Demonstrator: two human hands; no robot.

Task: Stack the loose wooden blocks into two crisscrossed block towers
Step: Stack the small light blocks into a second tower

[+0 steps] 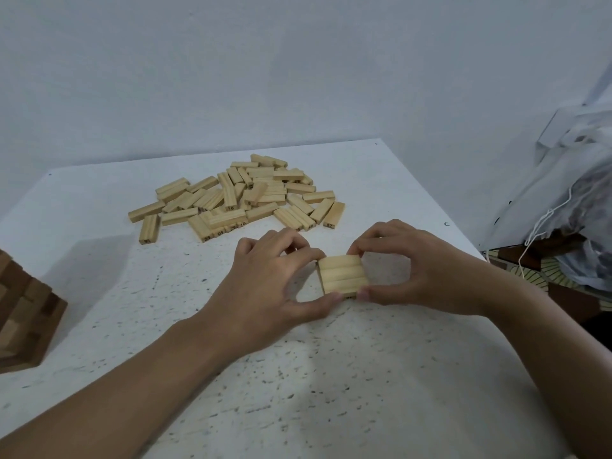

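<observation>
A low stack of pale wooden blocks [343, 274] stands on the white speckled table [331, 376], its top layer three blocks side by side. My left hand [268, 286] cups its left side, thumb at the near corner and fingers curled at the far edge. My right hand [414, 270] holds its right side the same way, thumb and forefinger pinching the corners. A heap of several loose numbered blocks [241, 197] lies farther back on the table, beyond both hands.
A dark brown stepped wooden object [23, 313] sits at the table's left edge. Clear plastic bags with a white cord [569, 200] pile up off the table's right side. A pale wall runs behind the table.
</observation>
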